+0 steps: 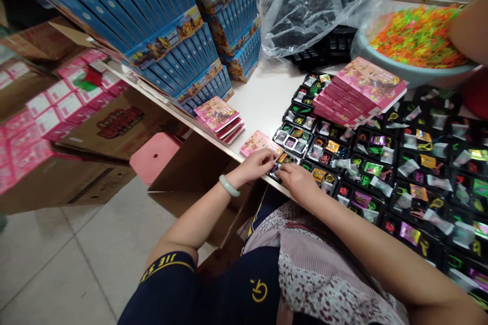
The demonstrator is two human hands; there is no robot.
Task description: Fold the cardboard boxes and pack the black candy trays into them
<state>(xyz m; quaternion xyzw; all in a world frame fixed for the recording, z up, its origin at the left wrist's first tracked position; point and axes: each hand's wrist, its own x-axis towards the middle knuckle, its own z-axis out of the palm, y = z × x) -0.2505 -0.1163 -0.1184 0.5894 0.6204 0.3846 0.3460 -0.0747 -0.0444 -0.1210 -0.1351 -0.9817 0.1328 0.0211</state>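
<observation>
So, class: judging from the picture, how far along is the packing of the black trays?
Done: most black plastic trays hold small packets and trinkets. In hand: both the left hand and right hand work at the nearest tray at the table edge, beside a flat pink card. Left: a pink card stack and a bowl of neon pieces.

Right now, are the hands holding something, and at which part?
Both hands, left hand and right hand, pinch a small black tray at its near-left end; the exact grip is hidden by the fingers.
</observation>
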